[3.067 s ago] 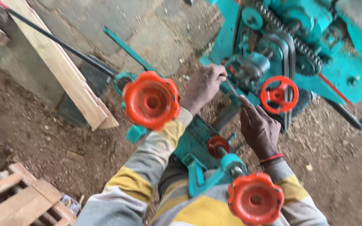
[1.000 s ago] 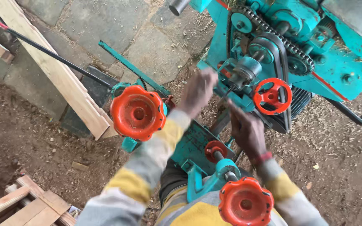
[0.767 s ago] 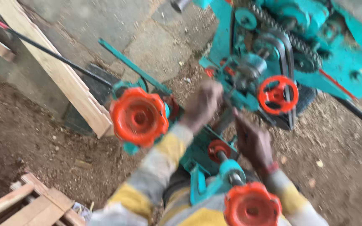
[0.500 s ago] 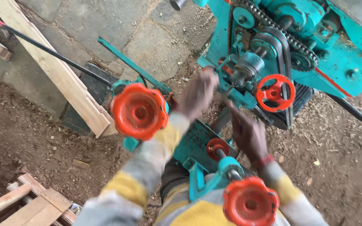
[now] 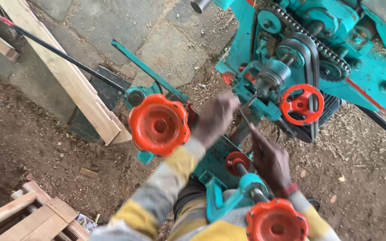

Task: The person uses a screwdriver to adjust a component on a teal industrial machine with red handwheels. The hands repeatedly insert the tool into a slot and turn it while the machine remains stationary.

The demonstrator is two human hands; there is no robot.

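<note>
My left hand reaches into a teal machine and is closed around a small metal part near a round hub. Just below it, my right hand grips a thin dark metal tool whose tip points up to the same spot. A large orange handwheel stands beside my left forearm. A second orange handwheel sits under my right wrist. A smaller red spoked wheel is mounted to the right of the hub, below a chain and sprockets.
A pale wooden plank leans across the stone paving at the left, with a long black rod over it. Wooden pallet pieces lie at the bottom left. The ground is dirt with sawdust.
Both hands have stayed at the same spot on the machine, shifting slightly around the hub with the tool. The view has swayed a little.
</note>
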